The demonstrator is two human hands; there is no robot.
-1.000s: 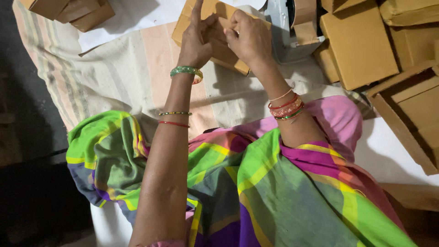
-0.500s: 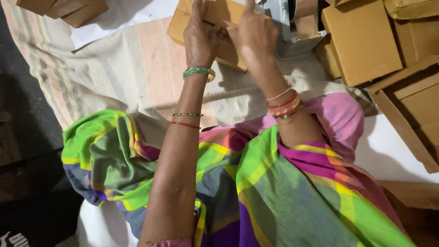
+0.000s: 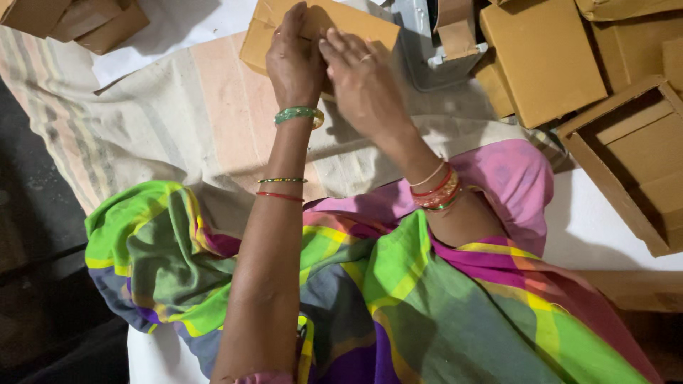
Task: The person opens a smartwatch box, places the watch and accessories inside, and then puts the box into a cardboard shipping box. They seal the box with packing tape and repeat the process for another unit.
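Observation:
A flat brown cardboard box (image 3: pixel 356 21) lies on a striped beige cloth (image 3: pixel 163 128) in front of me. My left hand (image 3: pixel 295 60) rests on the box's near side, fingers curled over its top, a green bangle on the wrist. My right hand (image 3: pixel 363 82) sits beside it, palm down, fingers pressing on the same box. Both hands cover the box's middle, so what the fingers do underneath is hidden. Red and gold bangles ring my right wrist.
Closed brown boxes (image 3: pixel 544 57) stand at the upper right, and an open cardboard tray (image 3: pixel 629 160) lies at the right edge. More boxes (image 3: pixel 78 21) sit at the top left. A grey device (image 3: pixel 434 50) stands behind the held box. Bright green, pink cloth covers my lap.
The box has turned from tilted to lying flatter and more square to me. Both hands stayed on it and shifted slightly down and together.

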